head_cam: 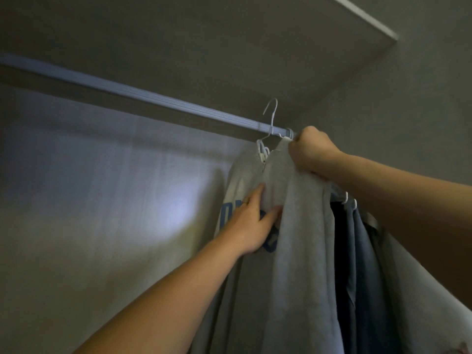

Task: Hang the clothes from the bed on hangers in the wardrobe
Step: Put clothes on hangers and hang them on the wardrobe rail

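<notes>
The step in hand is getting the grey sweatshirt [301,226], with its blue lettering, onto the wardrobe rail [132,94]. The sweatshirt is already on a white hanger [271,116] and is held up at the right end of the rail, under the wardrobe's top panel [229,42].

The right hand [310,152] is curled into a fist around the bunched top of the sweatshirt, right at the rail. The left hand [251,223] lies against the chest of the sweatshirt, its fingers fairly straight on the cloth and the thumb spread out below them, steadying the fabric more than gripping it.

The hanger's hook stands up above the rail's line, and it does not look seated over the bar yet. Just to the right of the sweatshirt hang darker clothes [357,251], and at least 2 more white hooks show beside them.

The next move probably calls for bringing the hook down over the rail, then letting go of the collar with the right hand. The left hand could keep the body of the sweatshirt from swinging or sliding off 1 shoulder of the hanger. The sweatshirt sits close against the clothes beside it, so the hook needs a clear gap on the bar.
</notes>
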`<move>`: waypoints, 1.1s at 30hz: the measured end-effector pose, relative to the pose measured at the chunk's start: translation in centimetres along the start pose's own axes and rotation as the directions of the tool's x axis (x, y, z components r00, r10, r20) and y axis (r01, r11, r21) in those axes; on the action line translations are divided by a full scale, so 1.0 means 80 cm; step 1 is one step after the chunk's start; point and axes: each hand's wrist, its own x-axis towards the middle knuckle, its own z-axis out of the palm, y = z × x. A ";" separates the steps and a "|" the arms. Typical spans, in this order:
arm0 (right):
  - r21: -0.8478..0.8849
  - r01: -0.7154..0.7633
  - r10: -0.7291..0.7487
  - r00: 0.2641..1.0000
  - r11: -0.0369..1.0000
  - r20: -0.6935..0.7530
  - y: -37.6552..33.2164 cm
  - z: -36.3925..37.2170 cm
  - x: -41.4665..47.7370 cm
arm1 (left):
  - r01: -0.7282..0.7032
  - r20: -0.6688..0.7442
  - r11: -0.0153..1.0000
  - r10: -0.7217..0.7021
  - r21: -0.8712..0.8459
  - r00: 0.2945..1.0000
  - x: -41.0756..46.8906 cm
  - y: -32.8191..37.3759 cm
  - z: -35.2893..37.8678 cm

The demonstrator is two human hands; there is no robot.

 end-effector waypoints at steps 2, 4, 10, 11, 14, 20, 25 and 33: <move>-0.038 0.048 -0.049 0.999 0.998 -0.020 0.009 -0.004 -0.008 | -0.034 -0.058 0.999 0.033 -0.005 0.998 0.004 -0.001 -0.005; -0.108 0.111 -0.116 0.993 0.988 -0.038 0.024 -0.011 -0.022 | -0.041 -0.092 0.999 0.040 0.001 0.995 0.007 -0.002 -0.009; -0.343 0.241 -0.286 0.954 0.908 -0.085 0.077 -0.054 -0.085 | -0.074 -0.236 0.988 0.105 0.136 0.966 0.010 0.006 -0.010; -0.374 0.243 -0.294 0.952 0.895 -0.085 0.084 -0.064 -0.096 | -0.097 -0.262 0.986 0.131 0.137 0.956 0.010 0.010 -0.008; -0.459 0.240 -0.319 0.943 0.855 -0.100 0.104 -0.101 -0.129 | -0.132 -0.328 0.981 0.172 0.141 0.929 0.010 0.029 0.004; -0.591 0.256 -0.381 0.920 0.765 -0.094 0.145 -0.198 -0.189 | -0.293 -0.510 0.947 0.318 0.131 0.799 -0.002 0.111 0.035; -0.695 0.209 -0.407 0.904 0.688 -0.132 0.172 -0.297 -0.238 | -0.405 -0.572 0.912 0.365 0.061 0.735 -0.024 0.209 0.072; -0.839 0.088 -0.359 0.924 0.537 -0.134 0.200 -0.482 -0.321 | -0.522 -0.591 0.849 0.378 -0.086 0.712 -0.060 0.393 0.146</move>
